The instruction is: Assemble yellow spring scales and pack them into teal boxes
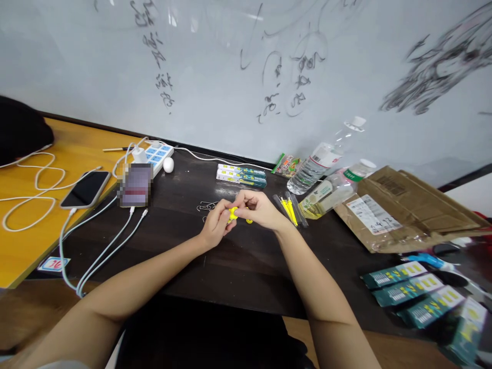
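Over the dark table, my left hand (216, 223) is closed on a small yellow plastic piece (232, 214). My right hand (257, 209) pinches the same piece from the other side, its thumb and finger meeting the left fingertips. The fingers cover most of the piece, so its exact kind cannot be made out. Another yellow bit (249, 221) shows just under my right hand. Behind my left hand lie several bent metal wire hooks (206, 206), partly hidden. To the right of my right hand lie yellow sticks (289, 211) beside clear plastic strips or tubes.
Two narrow printed boxes (241, 176) lie behind my hands. Two bottles (315, 166), a snack packet (286, 165) and a brown parcel (407, 205) stand or lie at right, with several green boxes (395, 274) nearer. Phones (86, 188), cables and a power strip (158, 155) occupy the left.
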Motion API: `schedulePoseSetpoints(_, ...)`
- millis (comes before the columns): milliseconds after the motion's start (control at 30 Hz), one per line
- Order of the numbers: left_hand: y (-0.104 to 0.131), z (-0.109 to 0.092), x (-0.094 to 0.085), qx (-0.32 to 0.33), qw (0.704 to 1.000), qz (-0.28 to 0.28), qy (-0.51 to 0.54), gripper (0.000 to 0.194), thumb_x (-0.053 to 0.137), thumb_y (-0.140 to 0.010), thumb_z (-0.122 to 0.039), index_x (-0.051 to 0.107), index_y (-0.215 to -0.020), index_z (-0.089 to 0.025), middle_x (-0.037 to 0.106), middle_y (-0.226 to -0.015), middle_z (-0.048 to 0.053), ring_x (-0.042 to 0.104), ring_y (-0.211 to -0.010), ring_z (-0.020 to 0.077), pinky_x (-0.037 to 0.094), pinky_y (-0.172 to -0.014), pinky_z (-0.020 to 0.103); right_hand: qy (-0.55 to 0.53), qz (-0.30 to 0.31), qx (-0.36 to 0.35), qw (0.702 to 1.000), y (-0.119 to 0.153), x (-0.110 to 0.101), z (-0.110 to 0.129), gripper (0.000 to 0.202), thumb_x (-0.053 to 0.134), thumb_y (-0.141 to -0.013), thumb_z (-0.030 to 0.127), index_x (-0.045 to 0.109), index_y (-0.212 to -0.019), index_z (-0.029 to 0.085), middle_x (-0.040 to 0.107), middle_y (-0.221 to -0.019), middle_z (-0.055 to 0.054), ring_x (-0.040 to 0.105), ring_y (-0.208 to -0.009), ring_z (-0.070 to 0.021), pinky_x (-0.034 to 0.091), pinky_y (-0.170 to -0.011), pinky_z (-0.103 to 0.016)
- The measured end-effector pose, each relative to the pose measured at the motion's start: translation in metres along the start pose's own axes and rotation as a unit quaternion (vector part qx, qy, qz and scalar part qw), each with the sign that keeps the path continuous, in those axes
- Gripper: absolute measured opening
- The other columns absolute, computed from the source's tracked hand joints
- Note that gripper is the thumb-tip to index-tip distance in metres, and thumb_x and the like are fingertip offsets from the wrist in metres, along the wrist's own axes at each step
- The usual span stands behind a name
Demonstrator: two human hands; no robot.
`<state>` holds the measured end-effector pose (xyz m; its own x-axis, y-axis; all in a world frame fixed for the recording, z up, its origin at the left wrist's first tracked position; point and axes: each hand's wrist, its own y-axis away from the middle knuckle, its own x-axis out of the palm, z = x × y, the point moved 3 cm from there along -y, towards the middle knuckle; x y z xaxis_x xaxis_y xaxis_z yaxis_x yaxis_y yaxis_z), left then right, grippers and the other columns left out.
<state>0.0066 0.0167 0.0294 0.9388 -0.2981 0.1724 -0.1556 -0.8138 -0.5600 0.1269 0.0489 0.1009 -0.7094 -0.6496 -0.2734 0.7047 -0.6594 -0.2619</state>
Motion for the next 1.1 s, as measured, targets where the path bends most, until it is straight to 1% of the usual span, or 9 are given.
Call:
schedulePoseSetpoints(133, -0.001, 0.003, -0.003, 0.002, 1.0, -0.014, 0.006, 0.031, 0.036, -0.095, -0.05, 0.044, -0.092, -0.019, 0.042, -0.05, -0.009, 0.032, -0.035, 0.0037, 0.024, -0.035, 0.013, -0.005, -0.059, -0.022, 0.998, -0.003, 0.005, -0.004, 0.029, 0.073, -0.075, 0.037, 0.05, -0.075, 0.018, 0.038, -0.058, 0.009, 0.033, -0.05, -0.0052, 0.027, -0.049, -0.02)
schedulePoseSetpoints(300, -0.003, 0.002, -0.002, 0.002, 1.0, -0.016, 0.004, 0.031, 0.035, -0.096, -0.049, 0.044, -0.093, -0.019, 0.042, -0.049, -0.009, 0.033, -0.035, 0.004, 0.026, -0.036, 0.013, 0.015, 0.021, -0.016, 1.0, -0.002, -0.001, 0.003, 0.028, 0.064, -0.082, 0.041, 0.062, -0.096, 0.017, 0.05, -0.065, 0.004, 0.043, -0.056, -0.0076, 0.035, -0.053, -0.022)
schedulePoseSetpoints(367, -0.003, 0.001, -0.001, -0.006, 1.0, -0.011, -0.003, 0.032, 0.036, -0.095, -0.05, 0.044, -0.091, -0.019, 0.042, -0.05, -0.009, 0.033, -0.036, 0.0038, 0.025, -0.037, 0.013, 0.01, 0.027, -0.008, 1.0, -0.001, -0.003, 0.002, 0.029, 0.063, -0.082, 0.042, 0.063, -0.095, 0.016, 0.055, -0.067, 0.003, 0.045, -0.057, -0.008, 0.036, -0.053, -0.023)
schedulePoseSetpoints(533, -0.002, 0.001, -0.001, -0.004, 1.0, -0.016, -0.001, 0.03, 0.039, -0.095, -0.048, 0.044, -0.091, -0.02, 0.041, -0.05, -0.009, 0.033, -0.036, 0.0036, 0.025, -0.037, 0.013, 0.0, -0.073, -0.003, 0.997, -0.004, 0.007, -0.01, 0.038, 0.076, -0.069, 0.042, 0.046, -0.068, 0.019, 0.038, -0.056, 0.009, 0.033, -0.049, -0.0054, 0.028, -0.047, -0.02)
schedulePoseSetpoints(633, -0.003, 0.002, -0.001, -0.009, 1.0, -0.017, 0.012, 0.029, 0.039, -0.095, -0.047, 0.043, -0.088, -0.02, 0.041, -0.049, -0.009, 0.032, -0.035, 0.0035, 0.025, -0.036, 0.012, 0.009, -0.123, -0.016, 0.992, -0.006, 0.01, -0.009, 0.043, 0.078, -0.066, 0.04, 0.041, -0.067, 0.02, 0.031, -0.057, 0.01, 0.027, -0.05, -0.0054, 0.024, -0.047, -0.02)
schedulePoseSetpoints(767, -0.004, 0.003, -0.001, -0.003, 1.0, -0.009, 0.013, 0.03, 0.037, -0.095, -0.048, 0.044, -0.091, -0.019, 0.042, -0.05, -0.009, 0.033, -0.035, 0.0034, 0.024, -0.037, 0.013, -0.004, -0.029, -0.025, 0.999, -0.005, 0.004, 0.0, 0.03, 0.068, -0.077, 0.043, 0.058, -0.091, 0.018, 0.037, -0.059, 0.008, 0.033, -0.052, -0.0072, 0.028, -0.049, -0.022)
schedulePoseSetpoints(867, -0.003, 0.003, 0.0, -0.006, 1.0, -0.001, 0.01, 0.03, 0.037, -0.096, -0.048, 0.042, -0.09, -0.019, 0.042, -0.05, -0.009, 0.033, -0.035, 0.0035, 0.024, -0.037, 0.013, -0.006, 0.028, -0.021, 0.999, -0.002, -0.003, 0.002, 0.029, 0.064, -0.081, 0.042, 0.064, -0.094, 0.017, 0.046, -0.066, 0.004, 0.042, -0.057, -0.0081, 0.034, -0.053, -0.023)
schedulePoseSetpoints(967, -0.002, 0.002, 0.0, -0.008, 1.0, 0.0, 0.004, 0.03, 0.037, -0.095, -0.048, 0.042, -0.089, -0.02, 0.041, -0.05, -0.009, 0.032, -0.036, 0.0037, 0.024, -0.037, 0.013, 0.0, 0.013, 0.001, 1.0, -0.001, -0.005, -0.004, 0.026, 0.068, -0.078, 0.04, 0.064, -0.087, 0.016, 0.049, -0.064, 0.004, 0.042, -0.055, -0.0077, 0.033, -0.052, -0.023)
schedulePoseSetpoints(1100, -0.002, 0.0, 0.0, -0.002, 1.0, -0.014, 0.003, 0.029, 0.039, -0.095, -0.048, 0.042, -0.09, -0.02, 0.041, -0.05, -0.009, 0.033, -0.036, 0.0039, 0.025, -0.036, 0.013, 0.016, -0.064, -0.022, 0.998, -0.003, 0.003, -0.011, 0.031, 0.075, -0.072, 0.037, 0.05, -0.069, 0.018, 0.033, -0.055, 0.009, 0.031, -0.051, -0.0065, 0.026, -0.05, -0.022)
